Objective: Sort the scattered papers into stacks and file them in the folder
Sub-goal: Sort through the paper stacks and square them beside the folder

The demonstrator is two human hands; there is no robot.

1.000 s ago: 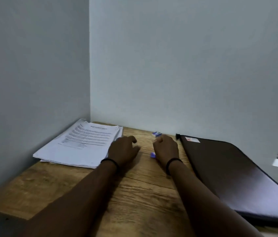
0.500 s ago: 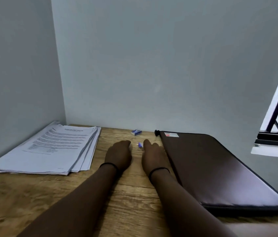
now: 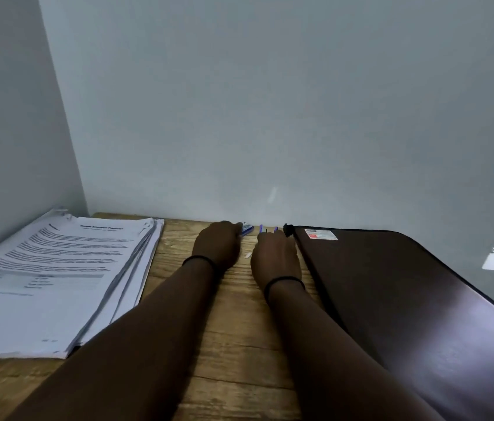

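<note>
Both hands have slid forward to the desk's [image 3: 239, 344] twelve o'clock edge. The left hand [image 3: 218, 247] grips a small blue box [image 3: 247, 230]; the right hand [image 3: 274, 256] perhaps pinches blue clips [image 3: 275, 229]. Papers [image 3: 57, 278] sit stacked at nine o'clock, folder [image 3: 406, 299] at three, unfiled.

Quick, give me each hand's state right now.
Left hand: fingers at a small blue-and-white box; grip cannot be told.
Right hand: fingers hidden near small blue pieces; cannot be told.

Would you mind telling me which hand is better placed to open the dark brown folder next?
Probably the right hand: it rests beside the dark brown zipped folder, near its black zip pull. The left hand lies farther off, at a small blue box.
</note>
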